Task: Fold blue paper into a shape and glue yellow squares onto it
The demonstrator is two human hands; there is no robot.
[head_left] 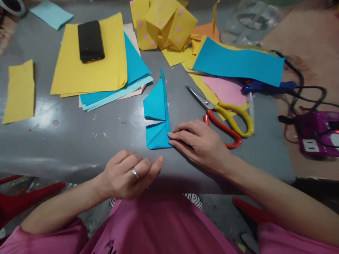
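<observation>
A folded blue paper [155, 102] lies on the grey table, with two slits or folds opening on its left side and a narrow raised strip along its right. At its lower right corner, the fingertips of my right hand [198, 143] are closed on the edge. My left hand [131, 174], with a ring on one finger, hovers by the table's front edge, just below and left of the paper. Its fingers are curled in and one digit points right; nothing shows in it, and the palm is hidden. Scissors [209, 106] with red and yellow handles lie beside my right hand.
A black phone [90, 41] rests on yellow sheets [66, 70] stacked over blue ones. Dotted yellow paper shapes [169, 26] stand at the back. A blue strip [238, 61] partly covers a blue-handled tool [270, 87]. Cables run to a purple device [320, 134] at right.
</observation>
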